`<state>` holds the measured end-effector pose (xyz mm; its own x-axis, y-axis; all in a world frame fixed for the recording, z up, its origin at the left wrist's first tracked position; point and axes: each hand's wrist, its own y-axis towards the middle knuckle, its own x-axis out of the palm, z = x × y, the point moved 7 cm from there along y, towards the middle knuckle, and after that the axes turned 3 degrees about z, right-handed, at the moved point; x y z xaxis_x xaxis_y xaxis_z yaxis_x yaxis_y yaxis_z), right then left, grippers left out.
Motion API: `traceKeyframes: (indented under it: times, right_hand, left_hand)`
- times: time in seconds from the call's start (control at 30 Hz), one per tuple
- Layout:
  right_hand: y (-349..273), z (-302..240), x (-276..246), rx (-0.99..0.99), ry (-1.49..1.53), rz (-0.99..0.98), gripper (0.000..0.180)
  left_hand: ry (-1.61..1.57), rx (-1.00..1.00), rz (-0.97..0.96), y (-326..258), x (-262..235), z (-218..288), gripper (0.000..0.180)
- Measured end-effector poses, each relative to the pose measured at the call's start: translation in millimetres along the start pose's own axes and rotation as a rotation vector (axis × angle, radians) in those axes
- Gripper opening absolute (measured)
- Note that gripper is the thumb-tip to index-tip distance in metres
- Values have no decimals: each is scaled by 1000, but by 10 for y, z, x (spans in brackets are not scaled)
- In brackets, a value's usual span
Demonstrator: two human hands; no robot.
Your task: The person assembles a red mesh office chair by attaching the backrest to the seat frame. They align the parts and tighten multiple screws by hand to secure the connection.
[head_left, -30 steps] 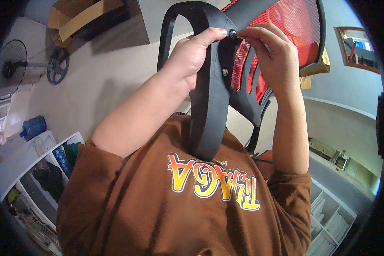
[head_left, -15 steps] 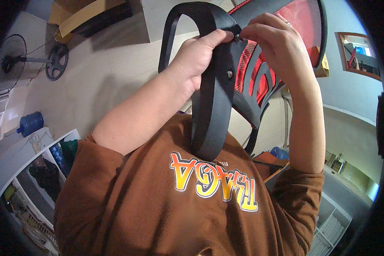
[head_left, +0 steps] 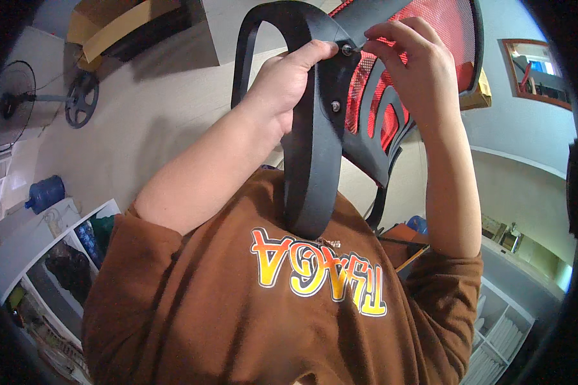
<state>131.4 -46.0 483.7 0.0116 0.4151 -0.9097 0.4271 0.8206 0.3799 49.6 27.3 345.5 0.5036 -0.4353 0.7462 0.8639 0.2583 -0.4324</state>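
A black looped chair armrest (head_left: 313, 147) stands upright in front of my chest, against a chair with a red mesh backrest (head_left: 433, 29). My left hand (head_left: 288, 80) is closed round the armrest's near side, its thumb pressed flat beside an upper bolt (head_left: 347, 49). A second bolt (head_left: 336, 106) sits lower in the same armrest plate. My right hand (head_left: 412, 61) is at the upper bolt with thumb and forefinger bent together. A thin metallic bit shows between those fingertips and the bolt; its kind is too small to tell.
An open cardboard box (head_left: 128, 29) lies at the upper left, near a standing fan (head_left: 9, 106). A blue water jug (head_left: 46, 194) and a white shelf unit (head_left: 64, 256) are on the left. A framed mirror (head_left: 538, 74) hangs on the right wall.
My right fingertips have drawn back a little from the upper bolt, which now shows more plainly. The armrest and both hands appear slightly further left in view. My left hand keeps its hold.
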Motion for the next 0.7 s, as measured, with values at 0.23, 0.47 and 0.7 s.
traceKeyframes:
  times: [0.23, 0.47, 0.7]
  right_hand:
    - [-59, -34, -46, -109, -24, 93, 16]
    - [-435, -162, 110, 122, 131, -3, 26]
    - [-391, -296, 117, 24, 391, 36, 12]
  left_hand:
    - [-3, -38, -38, -1, 7, -57, 32]
    - [19, -4, -5, -58, -3, -32, 50]
    - [26, 9, -1, -99, 8, -60, 62]
